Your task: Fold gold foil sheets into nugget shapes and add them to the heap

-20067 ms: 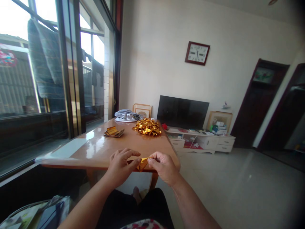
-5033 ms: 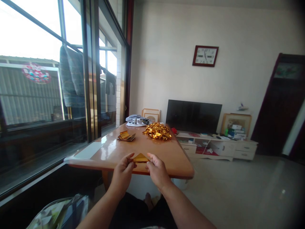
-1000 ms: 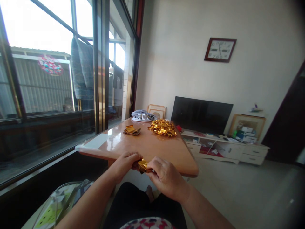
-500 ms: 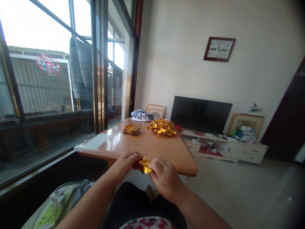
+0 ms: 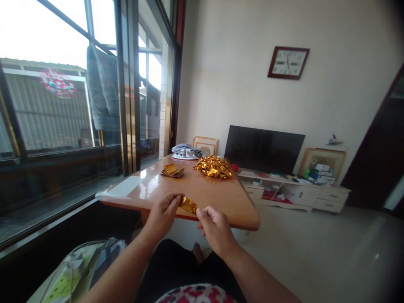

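Observation:
Between my two hands, just over the near table edge, is a folded piece of gold foil paper (image 5: 188,205). My left hand (image 5: 164,212) pinches its left end between thumb and curled fingers. At the other end, my right hand (image 5: 216,227) grips a corner with thumb and forefinger. Farther back on the brown table (image 5: 221,204) lies a heap of folded gold foil pieces (image 5: 213,167). To its left sits a small stack of gold foil sheets (image 5: 172,169), the top one curled.
Folded cloth (image 5: 187,151) lies at the table's far end. A pale sheet (image 5: 126,186) covers its left corner. Bags (image 5: 71,273) sit low at my left, beside the window. A television (image 5: 263,149) stands on a white cabinet (image 5: 303,195) beyond the table.
Both hands have risen slightly, and the foil with them. The right hand has turned and shifted its hold to the foil's right end, so more of the piece shows between the hands.

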`<state>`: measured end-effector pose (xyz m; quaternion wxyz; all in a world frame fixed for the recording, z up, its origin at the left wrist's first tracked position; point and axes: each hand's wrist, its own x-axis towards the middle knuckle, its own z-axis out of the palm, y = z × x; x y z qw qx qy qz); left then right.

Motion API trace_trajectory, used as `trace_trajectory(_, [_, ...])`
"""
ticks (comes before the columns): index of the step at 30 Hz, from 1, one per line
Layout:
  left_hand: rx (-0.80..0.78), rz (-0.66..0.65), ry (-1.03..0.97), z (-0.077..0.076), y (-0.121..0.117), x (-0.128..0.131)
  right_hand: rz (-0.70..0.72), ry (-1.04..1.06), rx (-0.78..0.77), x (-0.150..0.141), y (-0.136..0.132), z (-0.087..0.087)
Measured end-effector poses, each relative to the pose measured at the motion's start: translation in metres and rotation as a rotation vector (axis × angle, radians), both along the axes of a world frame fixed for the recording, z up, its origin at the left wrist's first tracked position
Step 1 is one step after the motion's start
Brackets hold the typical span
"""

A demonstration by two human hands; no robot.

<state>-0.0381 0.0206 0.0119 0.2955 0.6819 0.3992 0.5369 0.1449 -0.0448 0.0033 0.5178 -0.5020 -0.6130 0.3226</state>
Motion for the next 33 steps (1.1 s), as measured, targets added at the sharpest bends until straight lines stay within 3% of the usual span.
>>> trace_trajectory(4, [0.057,0.042,0.034,-0.006,-0.001,0.002,-0.02,0.036,-0.068,-0.004,0.014,-0.01])
trace_trajectory(8, [0.088,0.081,0.065,-0.011,0.0,0.004,-0.034,0.029,0.013,-0.005,0.02,-0.015])
trace_trajectory(12, [0.111,0.131,0.062,-0.013,0.001,0.006,-0.045,0.049,0.075,-0.007,0.022,-0.016])
trace_trajectory(22, [0.149,0.205,0.103,-0.017,0.003,0.008,0.034,0.148,0.011,-0.011,0.024,-0.016])
trace_trajectory(26, [0.107,0.134,0.041,-0.014,0.003,0.007,-0.027,0.142,0.021,-0.007,0.028,-0.016])
trace_trajectory(30, [-0.05,-0.002,-0.031,-0.008,0.001,0.004,-0.144,0.059,0.08,0.004,0.037,-0.017])
trace_trajectory(33, [-0.112,-0.021,-0.088,-0.007,0.002,0.003,-0.217,-0.029,0.137,0.011,0.041,-0.017])
